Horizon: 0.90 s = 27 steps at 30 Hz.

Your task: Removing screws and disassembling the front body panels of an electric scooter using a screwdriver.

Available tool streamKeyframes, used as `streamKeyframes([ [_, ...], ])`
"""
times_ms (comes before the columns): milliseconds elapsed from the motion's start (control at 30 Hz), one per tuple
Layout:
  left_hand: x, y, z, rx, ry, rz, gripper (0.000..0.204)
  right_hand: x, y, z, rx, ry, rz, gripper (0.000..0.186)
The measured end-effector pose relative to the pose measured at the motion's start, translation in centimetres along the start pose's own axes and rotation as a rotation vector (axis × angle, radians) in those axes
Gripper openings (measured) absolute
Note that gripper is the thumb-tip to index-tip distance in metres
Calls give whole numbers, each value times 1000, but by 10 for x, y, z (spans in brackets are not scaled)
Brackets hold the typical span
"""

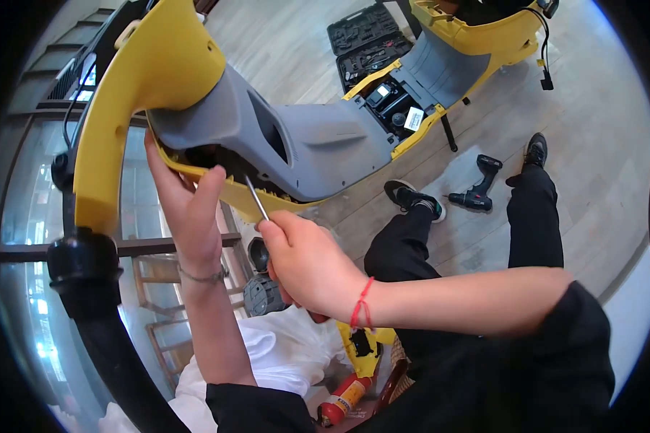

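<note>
A yellow and grey scooter body (pixel 325 137) stretches across the upper middle, with an open gap between its grey inner shell and the yellow side panel (pixel 242 202). My left hand (pixel 188 206) is closed round that panel's edge, thumb on the near side; its other fingers are partly hidden behind the yellow plastic. In my right hand (pixel 307 256) is a screwdriver (pixel 256 196), its thin metal shaft slanting up and left into the gap. The fist covers most of the handle. Whether the tip touches a screw is hidden.
On the floor to the right lies a black cordless drill (pixel 478 186), between two legs in black trousers. An open tool case (pixel 368 47) lies beyond the scooter. Below are white cloth (pixel 289 346), a red fire extinguisher (pixel 344 398) and a yellow part (pixel 361 353). A black handlebar grip (pixel 85 270) juts at left.
</note>
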<state>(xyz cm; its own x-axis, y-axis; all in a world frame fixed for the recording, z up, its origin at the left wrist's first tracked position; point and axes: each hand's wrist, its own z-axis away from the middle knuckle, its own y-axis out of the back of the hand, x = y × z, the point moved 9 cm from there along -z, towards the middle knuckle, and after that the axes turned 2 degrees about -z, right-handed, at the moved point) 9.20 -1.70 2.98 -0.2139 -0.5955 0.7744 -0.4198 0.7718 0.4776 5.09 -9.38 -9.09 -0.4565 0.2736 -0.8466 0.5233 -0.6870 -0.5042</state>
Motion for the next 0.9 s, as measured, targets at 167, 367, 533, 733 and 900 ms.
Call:
streamKeyframes([
  [167,-4,2,-5,-30,-27,-49,82,10,-12,2,30,-43,-410,29],
  [367,-2,4,-2,-13,-61,-33,76,14,63,43,-129,-131,341,41],
  [533,-8,7,-4,15,-99,-87,78,12,92,60,-146,-58,646,36],
  [733,-6,4,-5,-25,-95,-62,80,30,93,44,-224,-169,647,39],
  [900,-7,5,-4,-5,-60,-69,79,37,97,23,-230,-230,628,32],
])
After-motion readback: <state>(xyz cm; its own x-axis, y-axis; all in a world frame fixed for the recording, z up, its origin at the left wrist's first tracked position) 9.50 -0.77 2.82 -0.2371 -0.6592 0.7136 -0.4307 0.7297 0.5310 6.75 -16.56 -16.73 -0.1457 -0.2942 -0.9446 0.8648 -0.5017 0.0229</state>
